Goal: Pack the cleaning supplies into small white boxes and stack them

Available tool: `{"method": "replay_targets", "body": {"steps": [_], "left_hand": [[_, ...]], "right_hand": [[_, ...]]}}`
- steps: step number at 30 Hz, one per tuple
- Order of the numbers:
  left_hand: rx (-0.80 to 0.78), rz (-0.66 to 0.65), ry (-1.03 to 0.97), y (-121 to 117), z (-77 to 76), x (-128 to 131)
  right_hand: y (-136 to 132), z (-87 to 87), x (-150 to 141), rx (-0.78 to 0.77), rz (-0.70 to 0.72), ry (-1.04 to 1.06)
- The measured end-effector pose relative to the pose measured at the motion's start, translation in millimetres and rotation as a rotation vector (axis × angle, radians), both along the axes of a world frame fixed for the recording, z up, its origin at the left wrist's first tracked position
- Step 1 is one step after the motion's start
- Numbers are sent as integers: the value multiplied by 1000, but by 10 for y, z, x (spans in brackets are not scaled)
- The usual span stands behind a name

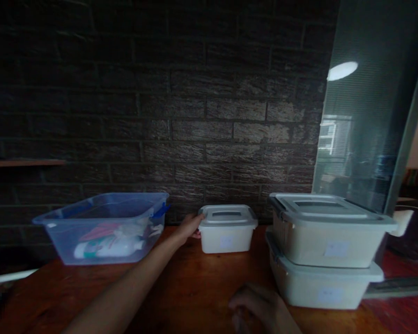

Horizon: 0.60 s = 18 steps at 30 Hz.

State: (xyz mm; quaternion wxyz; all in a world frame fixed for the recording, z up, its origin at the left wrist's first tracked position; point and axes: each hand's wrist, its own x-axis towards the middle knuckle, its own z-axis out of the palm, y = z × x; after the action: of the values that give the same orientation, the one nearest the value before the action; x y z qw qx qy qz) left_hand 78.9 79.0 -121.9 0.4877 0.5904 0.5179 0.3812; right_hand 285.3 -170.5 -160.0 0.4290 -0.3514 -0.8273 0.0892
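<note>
A small white storage box (226,239) with a lid and a pale label on its front stands on the wooden table near the brick wall. My left hand (191,227) reaches forward to its left side, with the fingers closed around the lid's edge and latch. Lower down, my right hand (256,304) hovers over the table in front of the box, apart from it. Its fingers look bent but are smeared by motion, and I see nothing in them.
On the left stands a lidless blue see-through bin (59,241) with a white bottle (107,247) and some cloth or plastic inside. Two bigger lidded boxes, an upper box (310,241) and a lower box (299,290), are stacked on the right. The wooden table (195,287) meets a dark brick wall (195,106).
</note>
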Motion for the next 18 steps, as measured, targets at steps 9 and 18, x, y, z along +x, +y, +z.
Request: {"method": "replay_targets", "body": {"steps": [9,18], "left_hand": [[50,23,51,-266,-10,-903],[59,-44,-133,-127,-141,-1015]], "right_hand": [[1257,429,-293,-115,-429,640],[1766,-22,-113,-446,-366,975]]}}
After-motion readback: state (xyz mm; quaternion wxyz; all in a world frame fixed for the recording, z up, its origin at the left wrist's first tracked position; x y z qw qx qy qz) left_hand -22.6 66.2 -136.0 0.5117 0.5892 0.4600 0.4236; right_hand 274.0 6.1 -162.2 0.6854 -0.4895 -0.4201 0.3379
